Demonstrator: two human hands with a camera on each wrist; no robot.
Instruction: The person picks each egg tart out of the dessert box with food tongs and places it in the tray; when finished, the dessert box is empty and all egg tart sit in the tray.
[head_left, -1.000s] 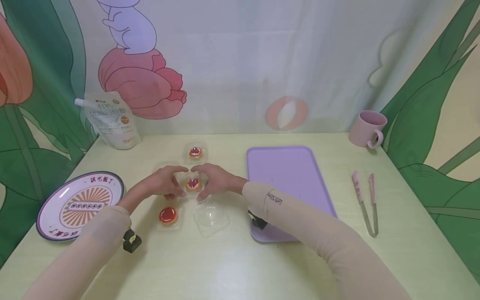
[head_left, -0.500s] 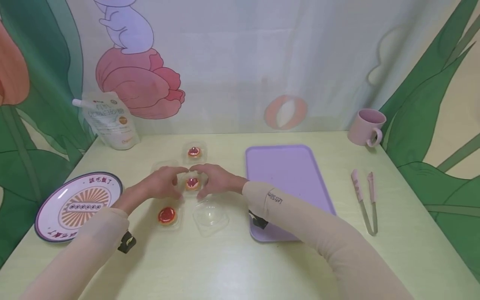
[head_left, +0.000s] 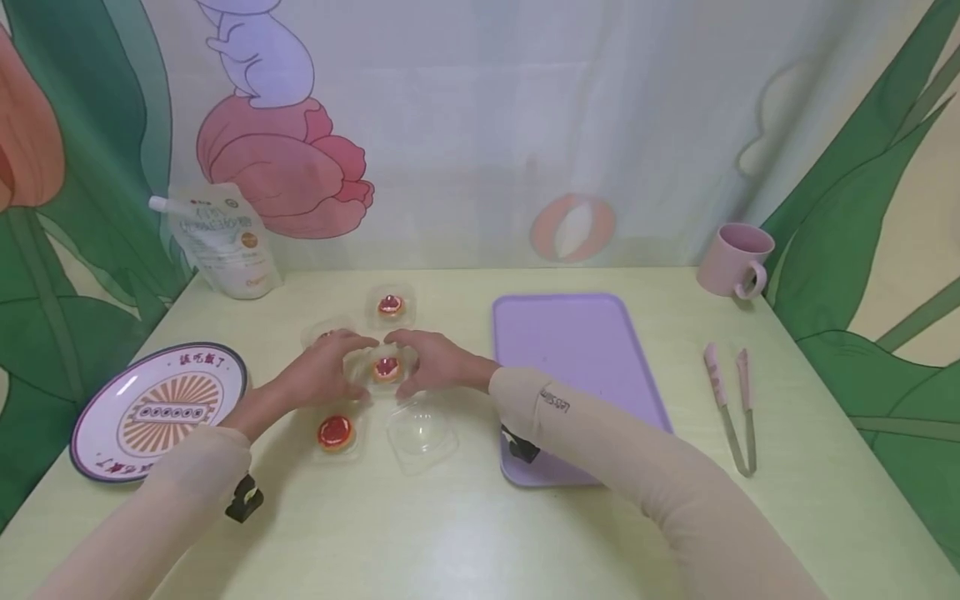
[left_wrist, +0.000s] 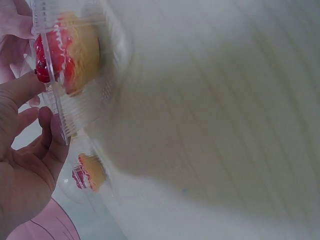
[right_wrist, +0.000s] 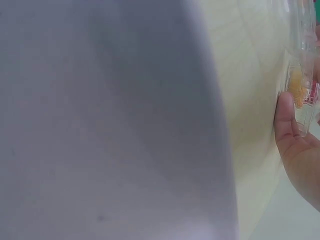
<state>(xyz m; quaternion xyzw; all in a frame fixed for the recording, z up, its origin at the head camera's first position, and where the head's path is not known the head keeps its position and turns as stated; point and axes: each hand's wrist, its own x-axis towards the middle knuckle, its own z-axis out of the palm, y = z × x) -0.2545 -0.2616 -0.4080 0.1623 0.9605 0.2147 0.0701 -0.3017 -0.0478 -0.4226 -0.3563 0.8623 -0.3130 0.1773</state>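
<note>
Both hands close round a clear plastic box [head_left: 369, 375] in the head view, with a small fruit tart [head_left: 386, 369] inside it. My left hand [head_left: 322, 368] grips its left side, fingers at the back edge and thumb at the front. On the opposite side my right hand [head_left: 437, 361] holds it the same way; the right wrist view shows the thumb [right_wrist: 286, 107] against the clear plastic. A red-topped tart [head_left: 335, 433] in its own clear box sits nearer me. Beside it lies a clear domed lid [head_left: 422, 433].
Another boxed tart [head_left: 390, 305] stands behind; one more box [head_left: 322, 333] is partly hidden by the left hand. A purple tray [head_left: 570, 350] lies to the right, under the right forearm. Farther out are tongs [head_left: 738, 425], a mug [head_left: 731, 262], an oval plate [head_left: 127, 442] and a pouch [head_left: 232, 250].
The left wrist has dropped slightly toward me and to the left, uncovering more of the box behind it. Both hands stay round the same box, and the other objects have kept their places.
</note>
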